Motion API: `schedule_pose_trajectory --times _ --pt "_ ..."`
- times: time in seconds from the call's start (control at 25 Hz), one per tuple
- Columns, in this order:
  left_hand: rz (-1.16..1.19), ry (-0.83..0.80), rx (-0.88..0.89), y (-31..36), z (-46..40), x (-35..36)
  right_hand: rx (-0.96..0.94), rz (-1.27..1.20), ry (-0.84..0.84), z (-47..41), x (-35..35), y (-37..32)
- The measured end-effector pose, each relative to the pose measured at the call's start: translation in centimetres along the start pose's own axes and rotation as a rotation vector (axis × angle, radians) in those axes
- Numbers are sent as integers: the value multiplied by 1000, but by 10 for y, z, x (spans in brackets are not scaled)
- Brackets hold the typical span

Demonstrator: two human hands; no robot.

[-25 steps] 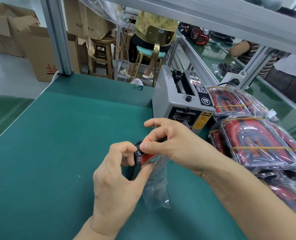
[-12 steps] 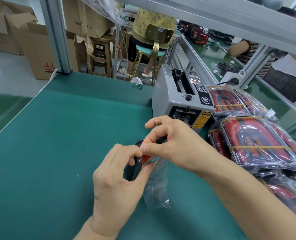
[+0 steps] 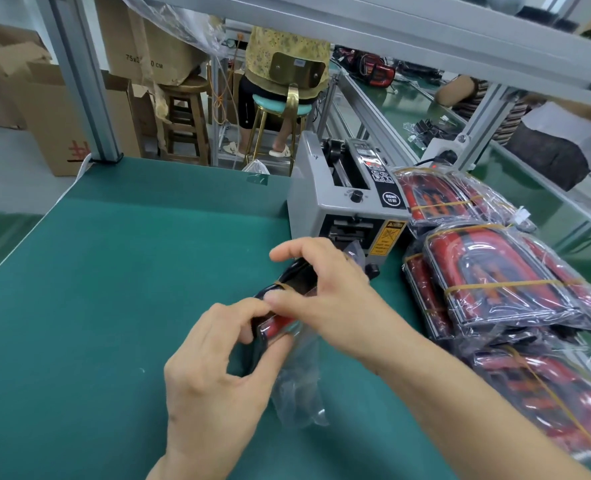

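- The black-and-red plastic lamp part in a clear bag, held just above the green table mat, looks light and rigid under slippery film; its hard edges seem best to grip.
- The left hand pinches its near end with curled fingers, and the right hand curls over its far end.
- A grey tape dispenser stands just beyond.

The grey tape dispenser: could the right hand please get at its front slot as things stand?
Probably yes: the right hand is close before the tape dispenser; only the bagged part it pinches lies between.
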State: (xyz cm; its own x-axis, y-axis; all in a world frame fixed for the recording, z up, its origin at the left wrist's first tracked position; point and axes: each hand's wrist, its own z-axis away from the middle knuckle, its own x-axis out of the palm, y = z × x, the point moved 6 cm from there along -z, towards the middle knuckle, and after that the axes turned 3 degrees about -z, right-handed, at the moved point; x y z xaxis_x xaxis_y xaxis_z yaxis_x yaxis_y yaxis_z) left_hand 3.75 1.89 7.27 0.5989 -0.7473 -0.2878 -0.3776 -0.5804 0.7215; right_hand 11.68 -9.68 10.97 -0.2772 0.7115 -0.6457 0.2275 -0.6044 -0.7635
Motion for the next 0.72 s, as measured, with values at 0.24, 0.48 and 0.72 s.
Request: schedule_pose_trajectory --times 0.24,0.48,0.72 --pt "79 -146 -61 -18 -16 -18 -29 201 -187 -5 -47 44" --pt "-261 -425 108 27 -53 6 -111 59 -91 12 -44 66" --pt "-394 -705 153 33 -44 50 -101 -175 -83 25 -70 78"
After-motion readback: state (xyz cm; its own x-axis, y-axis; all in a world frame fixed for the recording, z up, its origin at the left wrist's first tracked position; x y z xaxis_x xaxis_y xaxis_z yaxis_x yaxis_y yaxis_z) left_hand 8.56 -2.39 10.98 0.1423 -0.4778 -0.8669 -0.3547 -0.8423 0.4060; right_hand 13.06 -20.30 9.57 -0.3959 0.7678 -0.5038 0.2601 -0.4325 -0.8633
